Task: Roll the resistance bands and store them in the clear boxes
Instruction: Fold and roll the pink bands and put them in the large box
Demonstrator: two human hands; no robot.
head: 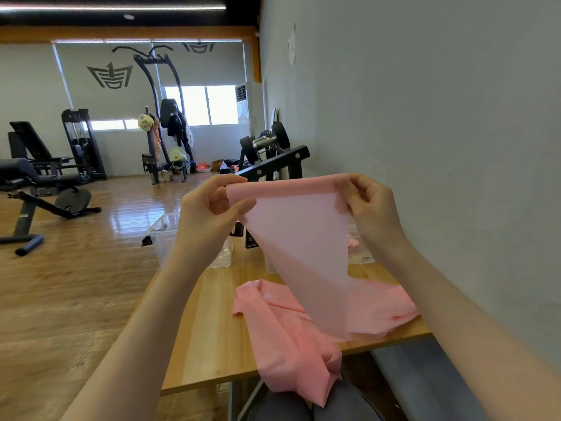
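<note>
Draping off the near edge of the worktop (197, 344) onto the person's lap, the pink band (291, 338) lies bunched on the wood and rises as a flat sheet to both hands. The left hand (212, 208) pinches the band's top left corner between thumb and curled fingers; the right hand (368, 205) pinches the top right corner likewise. Both are raised above the worktop, forearms angled inward. Beyond them sits a clear box (161, 235) at the far left edge.

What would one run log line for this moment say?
left hand: pinches band end | right hand: pinches band end | pink band: held up, rest piled on table | box: behind
</note>
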